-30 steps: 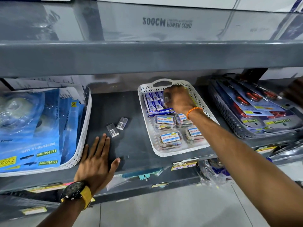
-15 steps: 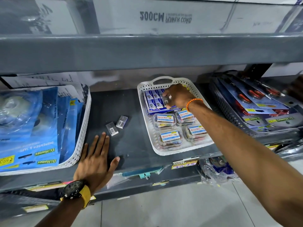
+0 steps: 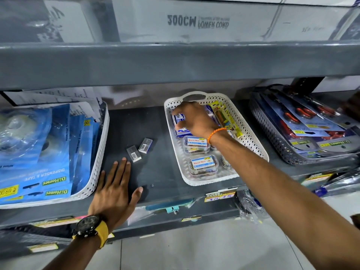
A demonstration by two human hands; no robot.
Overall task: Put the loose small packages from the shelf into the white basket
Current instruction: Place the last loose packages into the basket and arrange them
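Approx. part done, I judge: 2 loose small packages [image 3: 139, 150] lie on shelf [image 3: 155, 172] at frame centre-left, outside white basket [image 3: 251, 141]; right hand [image 3: 194, 119] over basket's back, fingers spread, apparently empty; left hand [image 3: 115, 188] flat, open.

- The bare shelf [image 3: 155, 133] between the white basket [image 3: 251, 137] and the left tray [image 3: 101, 145] is my open lane.
- Only two small packages [image 3: 139, 150] lie there, just beyond my flat left hand [image 3: 115, 190].
- The upper shelf [image 3: 175, 63] hangs low overhead (little headroom for reaching in).
- My right hand [image 3: 194, 119] fills the basket's far end; clear tubs [image 3: 202, 164] crowd its near end.
- A dark basket [image 3: 272, 137] closes off the right side.
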